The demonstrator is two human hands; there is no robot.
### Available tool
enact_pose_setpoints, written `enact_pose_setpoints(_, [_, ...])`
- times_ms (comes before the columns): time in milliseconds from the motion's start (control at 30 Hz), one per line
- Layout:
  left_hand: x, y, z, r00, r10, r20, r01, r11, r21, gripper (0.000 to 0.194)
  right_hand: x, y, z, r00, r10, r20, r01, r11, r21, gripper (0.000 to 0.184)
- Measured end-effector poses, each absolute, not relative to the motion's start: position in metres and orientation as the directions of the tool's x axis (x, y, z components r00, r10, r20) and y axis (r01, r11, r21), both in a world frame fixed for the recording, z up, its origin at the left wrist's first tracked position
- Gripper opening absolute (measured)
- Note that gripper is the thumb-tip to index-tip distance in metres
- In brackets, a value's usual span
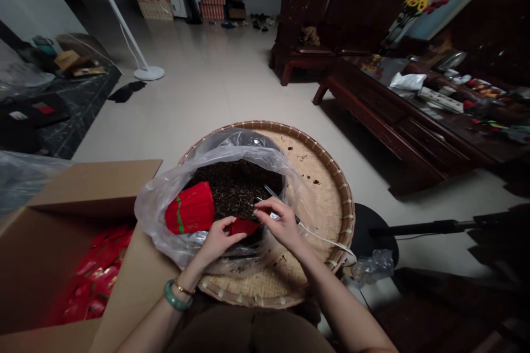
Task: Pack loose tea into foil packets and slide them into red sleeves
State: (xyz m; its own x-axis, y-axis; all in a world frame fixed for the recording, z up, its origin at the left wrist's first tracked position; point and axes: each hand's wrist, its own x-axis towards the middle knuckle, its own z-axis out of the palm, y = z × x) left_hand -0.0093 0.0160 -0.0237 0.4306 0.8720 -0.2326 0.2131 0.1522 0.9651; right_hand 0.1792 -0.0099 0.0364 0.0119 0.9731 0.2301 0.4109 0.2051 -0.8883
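Note:
A clear plastic bag [155,198] full of dark, dried, tea-like leaves [238,182] sits wide-mouthed on a round woven bamboo tray [327,187]. My left hand [219,240] grips a small red packet [245,226] over the near side of the leaves. Just right of that packet, my right hand [281,223] has thumb and fingers pinched together; what they hold is too small to make out. Beside the right fingers lies a dark, bar-shaped tool [275,194] with a white cord [327,241]. A stack of red packets [190,208] with a green stripe rests inside the bag at left.
An open cardboard box [136,276] stands at left, holding many red packets [97,270]. Leaf crumbs dot the tray. A black round stand base [372,231] and crumpled plastic [375,267] lie right of it. A dark wooden table [381,127] stands farther right.

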Motion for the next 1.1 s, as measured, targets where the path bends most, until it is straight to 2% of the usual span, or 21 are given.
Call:
enact_pose_setpoints(67, [-0.009,0.017,-0.022,0.442,0.871,-0.215,0.240,0.116,0.964,0.029,0.176,-0.013,0.038,-0.098,0.958,0.270,0.475,0.283,-0.833,0.034])
enact_pose_setpoints(100, [-0.009,0.017,-0.020,0.462,0.863,-0.206,0.265,0.088,0.960,0.027,0.174,-0.014,0.038,-0.156,0.949,0.275,0.508,0.316,-0.801,0.035])
enact_pose_setpoints(167, [-0.007,0.017,-0.016,0.513,0.835,-0.198,0.306,0.037,0.951,0.024,0.169,-0.012,0.033,-0.226,0.941,0.253,0.558,0.338,-0.758,0.026])
enact_pose_setpoints(267, [-0.002,0.014,-0.008,0.558,0.798,-0.227,0.323,0.044,0.946,0.035,0.165,-0.004,0.023,-0.220,0.953,0.208,0.578,0.299,-0.759,0.033])
enact_pose_setpoints(367, [0.003,0.008,-0.004,0.583,0.723,-0.371,0.301,0.232,0.925,0.037,0.165,0.003,0.012,-0.200,0.964,0.177,0.579,0.262,-0.772,0.034])
enact_pose_setpoints(500, [0.010,0.001,-0.004,0.609,0.597,-0.522,0.175,0.541,0.822,0.037,0.167,0.009,0.002,-0.209,0.972,0.104,0.585,0.209,-0.784,0.033])
enact_pose_setpoints(633, [0.011,0.002,-0.011,0.562,0.621,-0.546,0.047,0.636,0.771,0.047,0.180,0.018,-0.005,-0.077,0.992,0.103,0.645,0.129,-0.754,0.032])
enact_pose_setpoints(700, [0.010,0.004,-0.015,0.516,0.647,-0.562,0.002,0.655,0.756,0.051,0.192,0.021,-0.010,0.034,0.988,0.148,0.734,0.076,-0.675,0.026])
enact_pose_setpoints(733, [0.009,0.006,-0.016,0.498,0.657,-0.565,-0.010,0.656,0.754,0.052,0.199,0.022,-0.012,0.083,0.983,0.162,0.796,0.033,-0.605,0.028])
enact_pose_setpoints(833, [0.007,0.008,-0.017,0.480,0.675,-0.560,-0.017,0.645,0.764,0.051,0.212,0.021,-0.021,0.130,0.988,0.087,0.928,-0.090,-0.362,0.055])
enact_pose_setpoints(900, [0.006,0.008,-0.016,0.478,0.680,-0.556,-0.014,0.639,0.769,0.052,0.214,0.020,-0.026,0.113,0.993,0.029,0.963,-0.102,-0.251,0.062])
enact_pose_setpoints(1000, [0.006,0.008,-0.016,0.482,0.691,-0.540,-0.023,0.625,0.780,0.053,0.211,0.020,-0.028,0.094,0.995,-0.024,0.975,-0.097,-0.200,0.059])
enact_pose_setpoints(1100, [0.004,0.008,-0.018,0.486,0.703,-0.518,-0.030,0.607,0.795,0.052,0.214,0.022,-0.026,0.106,0.993,-0.056,0.950,-0.118,-0.290,0.054])
